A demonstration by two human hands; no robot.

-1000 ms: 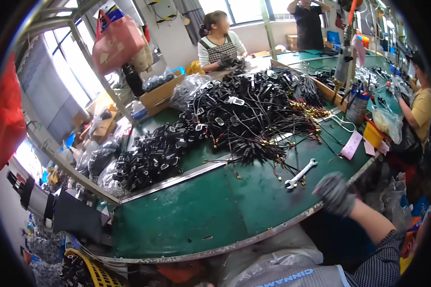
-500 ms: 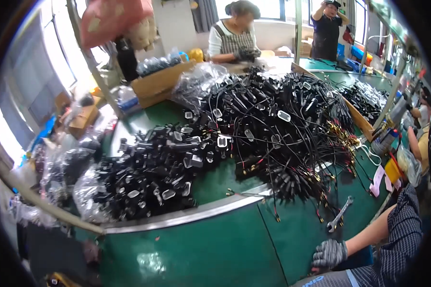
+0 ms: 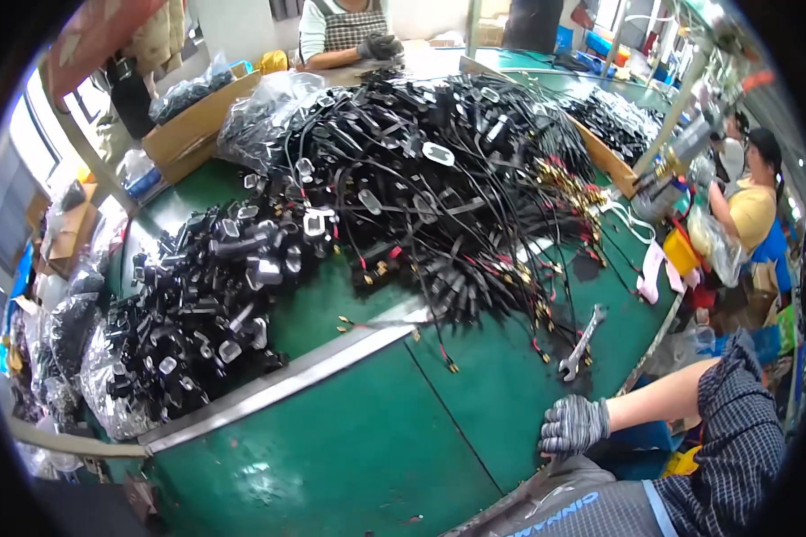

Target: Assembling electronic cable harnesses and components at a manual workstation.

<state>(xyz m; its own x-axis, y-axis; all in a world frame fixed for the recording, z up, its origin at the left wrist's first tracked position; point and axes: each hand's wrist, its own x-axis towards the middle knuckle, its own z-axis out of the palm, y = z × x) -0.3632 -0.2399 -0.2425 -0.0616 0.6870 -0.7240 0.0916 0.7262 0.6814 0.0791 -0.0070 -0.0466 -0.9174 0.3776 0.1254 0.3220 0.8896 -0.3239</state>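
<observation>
My right hand [image 3: 575, 427], in a grey striped knit glove, rests at the near edge of the green table [image 3: 349, 438]. Its fingers are curled and pressed together, and the palm side is hidden. Just beyond it lies an open-ended wrench [image 3: 584, 343], touched by neither hand. Farther off spreads a large heap of black cables [image 3: 475, 201] with black housings and red and gold-coloured connector ends. To its left is a pile of small black plastic parts [image 3: 197, 331], some with clear windows. My left hand is outside the picture.
A metal strip [image 3: 304, 371] crosses the table beside the piles. Clear plastic bags [image 3: 107, 385] lie at the left, and a cardboard divider [image 3: 184, 134] stands behind. Across the table a person's gloved hands [image 3: 379, 46] are at work. Another person in yellow [image 3: 750, 215] is at the right.
The view has swung right and downward, so the table and piles sit farther left and higher. My right hand remains at the table edge, its fingers still curled.
</observation>
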